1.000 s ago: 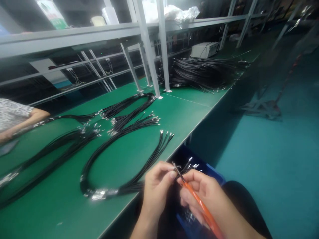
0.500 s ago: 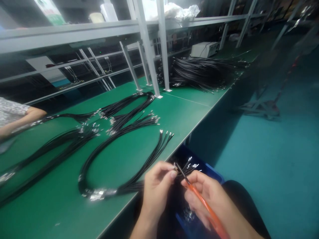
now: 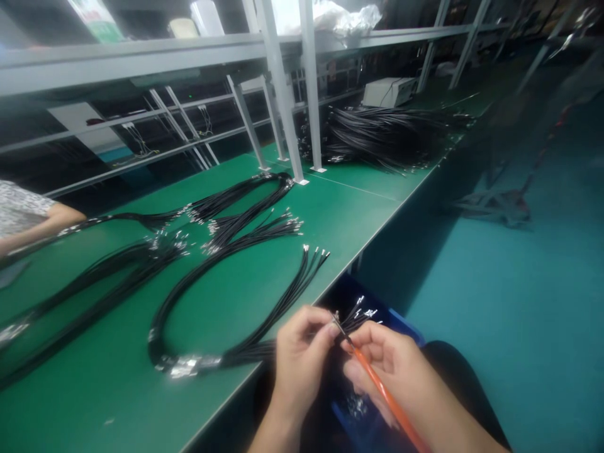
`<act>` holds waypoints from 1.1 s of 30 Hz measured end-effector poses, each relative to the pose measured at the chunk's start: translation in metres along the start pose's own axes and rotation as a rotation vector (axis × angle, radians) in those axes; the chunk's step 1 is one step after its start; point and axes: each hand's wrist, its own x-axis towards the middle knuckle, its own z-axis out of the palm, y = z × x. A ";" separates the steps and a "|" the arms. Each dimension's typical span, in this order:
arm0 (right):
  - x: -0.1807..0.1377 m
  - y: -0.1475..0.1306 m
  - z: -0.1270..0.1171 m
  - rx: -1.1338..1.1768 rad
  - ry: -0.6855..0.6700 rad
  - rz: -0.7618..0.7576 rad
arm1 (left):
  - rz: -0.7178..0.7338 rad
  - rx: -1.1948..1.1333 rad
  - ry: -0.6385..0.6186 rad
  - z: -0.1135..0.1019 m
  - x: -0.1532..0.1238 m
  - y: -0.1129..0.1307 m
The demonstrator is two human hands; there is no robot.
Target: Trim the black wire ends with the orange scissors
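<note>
My left hand [image 3: 299, 358] pinches the metal tip of an orange cable [image 3: 384, 396] just off the near edge of the green bench [image 3: 330, 214]. My right hand [image 3: 391, 371] is closed round the same orange cable a little lower, and the cable runs down along my wrist. Behind my fingers a few black wires with metal terminals [image 3: 361, 314] stick up over a blue bin [image 3: 401, 327]. A looped bundle of black cables [image 3: 207, 308] lies on the bench right beside my left hand.
More black cable bundles [image 3: 221, 214] are spread over the bench, with a big heap [image 3: 382, 135] at the far end. Grey rack posts [image 3: 283, 94] stand on the bench. Another person's arm [image 3: 38, 223] rests at the left edge. A teal floor [image 3: 519, 283] lies to the right.
My hands stay together on the orange cable; the left fingertips have shifted slightly right onto its tip. The view has drifted a little.
</note>
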 end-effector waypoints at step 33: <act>0.067 0.042 -0.020 -0.724 0.207 -0.353 | -0.128 0.954 0.241 -0.061 0.038 -0.023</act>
